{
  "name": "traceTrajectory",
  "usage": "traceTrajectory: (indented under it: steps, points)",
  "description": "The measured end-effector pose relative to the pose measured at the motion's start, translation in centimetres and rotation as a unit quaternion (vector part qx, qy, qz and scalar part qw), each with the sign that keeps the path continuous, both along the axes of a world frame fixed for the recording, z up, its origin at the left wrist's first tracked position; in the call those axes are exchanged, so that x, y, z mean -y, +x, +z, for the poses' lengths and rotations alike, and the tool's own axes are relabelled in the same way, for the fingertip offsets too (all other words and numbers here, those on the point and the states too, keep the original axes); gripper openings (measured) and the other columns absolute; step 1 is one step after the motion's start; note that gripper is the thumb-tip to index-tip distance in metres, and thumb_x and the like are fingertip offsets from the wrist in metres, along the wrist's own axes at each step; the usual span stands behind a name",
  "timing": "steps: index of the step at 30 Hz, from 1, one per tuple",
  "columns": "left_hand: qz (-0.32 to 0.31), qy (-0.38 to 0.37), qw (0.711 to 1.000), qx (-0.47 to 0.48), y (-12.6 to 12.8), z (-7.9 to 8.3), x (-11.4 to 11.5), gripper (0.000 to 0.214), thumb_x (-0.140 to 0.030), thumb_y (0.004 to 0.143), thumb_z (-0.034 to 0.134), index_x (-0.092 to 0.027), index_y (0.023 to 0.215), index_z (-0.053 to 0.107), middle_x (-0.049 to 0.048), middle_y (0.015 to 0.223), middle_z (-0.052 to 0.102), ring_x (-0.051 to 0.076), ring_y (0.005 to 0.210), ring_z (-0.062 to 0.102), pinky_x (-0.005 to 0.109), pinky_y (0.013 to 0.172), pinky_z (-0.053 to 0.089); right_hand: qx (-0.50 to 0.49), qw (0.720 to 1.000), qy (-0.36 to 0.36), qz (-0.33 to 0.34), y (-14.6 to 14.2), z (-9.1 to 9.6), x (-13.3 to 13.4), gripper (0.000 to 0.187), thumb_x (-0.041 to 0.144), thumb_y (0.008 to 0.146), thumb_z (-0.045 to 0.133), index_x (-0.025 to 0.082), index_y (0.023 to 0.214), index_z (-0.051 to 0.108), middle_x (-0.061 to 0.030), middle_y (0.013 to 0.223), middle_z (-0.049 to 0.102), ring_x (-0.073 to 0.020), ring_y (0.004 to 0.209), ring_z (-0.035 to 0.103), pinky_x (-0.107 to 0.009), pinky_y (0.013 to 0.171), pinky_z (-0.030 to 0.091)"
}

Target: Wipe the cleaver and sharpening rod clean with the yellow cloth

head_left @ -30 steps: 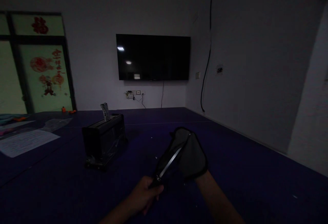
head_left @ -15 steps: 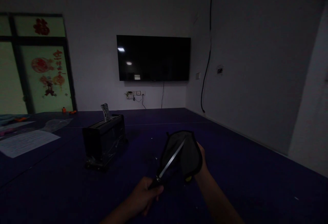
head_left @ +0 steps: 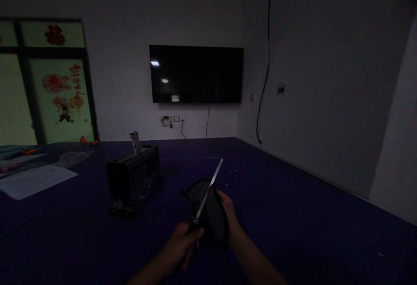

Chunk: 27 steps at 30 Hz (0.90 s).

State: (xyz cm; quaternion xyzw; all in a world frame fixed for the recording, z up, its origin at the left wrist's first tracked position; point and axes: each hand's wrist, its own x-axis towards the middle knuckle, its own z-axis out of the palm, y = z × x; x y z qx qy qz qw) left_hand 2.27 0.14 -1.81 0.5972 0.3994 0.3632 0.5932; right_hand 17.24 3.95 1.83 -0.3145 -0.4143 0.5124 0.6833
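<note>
Head view: the left hand is closed round the black handle of a slim, straight silver metal tool, which slants up in front of a dark-grey, black-edged fabric piece, its tip above the fabric's top edge. The right hand grips that fabric's right side; whether tool and fabric touch, I cannot tell. Both are over the dark purple-blue tabletop, right of a black box-shaped object. Print on the white paper sheet is too small to read; a red character above the door reads 福.
</note>
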Motion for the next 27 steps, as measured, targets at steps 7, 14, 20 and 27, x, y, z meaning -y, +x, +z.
traceTrajectory:
  steps: [7, 14, 20, 27]
  points:
    - [0.039, -0.014, 0.998, 0.041, 0.0, 0.3, 0.1, 0.05, -0.066, 0.065, 0.055, -0.017, 0.06, 0.048, -0.009, 0.027, 0.036, 0.005, 0.02, 0.027, 0.017, 0.029, 0.014, 0.112, 0.991, 0.005, 0.076, -2.5, 0.6, 2.5, 0.033, 0.047, 0.061, 0.071, 0.016, 0.07, 0.066, 0.0013, 0.056, 0.064, -0.0119, 0.046, 0.054, -0.02, 0.044, 0.037]
    - [0.034, 0.001, 0.998, 0.059, 0.1, 0.2, 0.0, 0.049, -0.065, 0.063, 0.055, -0.016, 0.058, 0.049, -0.0072, 0.028, 0.038, 0.006, 0.02, 0.028, 0.018, 0.027, 0.014, 0.135, 0.983, 0.036, 0.119, -2.5, 0.6, 2.4, 0.025, 0.04, 0.059, 0.073, 0.018, 0.069, 0.066, 0.0011, 0.058, 0.064, -0.0144, 0.054, 0.058, -0.025, 0.056, 0.043]
    - [0.077, 0.02, 0.996, 0.04, 0.1, 0.5, 0.5, 0.052, -0.068, 0.06, 0.056, -0.016, 0.058, 0.049, -0.0072, 0.031, 0.039, 0.005, 0.021, 0.029, 0.017, 0.028, 0.015, 0.104, 0.983, 0.011, 0.154, -2.6, 0.3, 2.4, 0.024, 0.036, 0.057, 0.074, 0.017, 0.068, 0.066, 0.0004, 0.059, 0.064, -0.0122, 0.048, 0.056, -0.023, 0.051, 0.041]
    - [0.117, 0.042, 0.99, 0.059, 0.1, 0.5, 0.8, 0.054, -0.07, 0.058, 0.057, -0.016, 0.06, 0.05, -0.0072, 0.034, 0.039, 0.005, 0.024, 0.029, 0.017, 0.028, 0.018, 0.11, 0.988, 0.012, 0.104, -3.4, 0.2, 2.6, 0.033, 0.046, 0.055, 0.076, 0.015, 0.063, 0.065, -0.0011, 0.057, 0.065, -0.013, 0.049, 0.056, -0.022, 0.049, 0.04]
